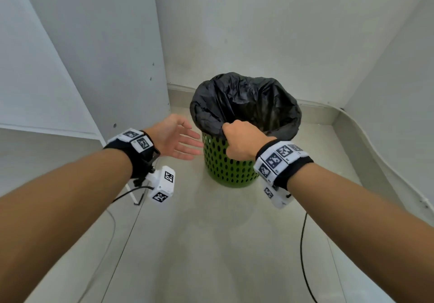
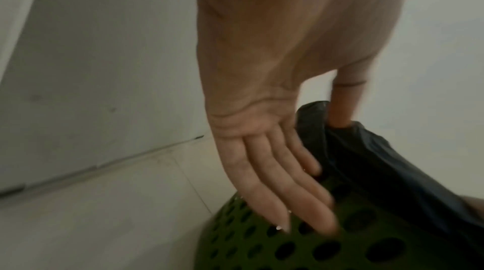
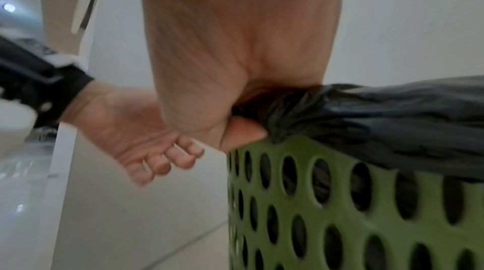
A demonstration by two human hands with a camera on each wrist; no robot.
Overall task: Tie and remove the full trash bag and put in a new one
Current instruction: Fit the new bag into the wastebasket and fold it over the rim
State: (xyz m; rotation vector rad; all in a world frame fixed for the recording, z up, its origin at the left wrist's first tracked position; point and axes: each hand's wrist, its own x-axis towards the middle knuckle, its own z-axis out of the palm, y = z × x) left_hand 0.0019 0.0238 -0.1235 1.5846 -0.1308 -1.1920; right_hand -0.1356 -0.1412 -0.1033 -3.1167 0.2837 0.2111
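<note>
A green perforated bin (image 1: pixel 229 168) stands on the floor in a corner, lined with a black trash bag (image 1: pixel 249 100) whose edge folds over the rim. My right hand (image 1: pixel 239 138) grips the bag's near edge at the rim; the right wrist view shows its fingers closed on bunched black plastic (image 3: pixel 340 108) above the green bin wall (image 3: pixel 340 202). My left hand (image 1: pixel 180 141) hangs open just left of the bin, fingers straight. In the left wrist view the fingers (image 2: pixel 288 195) reach along the bin (image 2: pixel 327 249) below the bag's edge (image 2: pixel 379 160), with blur hiding any contact.
White walls close in behind and to the right, and a white cabinet panel (image 1: pixel 112 44) stands on the left. Pale floor tiles (image 1: pixel 211 244) spread out in front of the bin. Thin black cables (image 1: pixel 303 255) trail from the wrist cameras.
</note>
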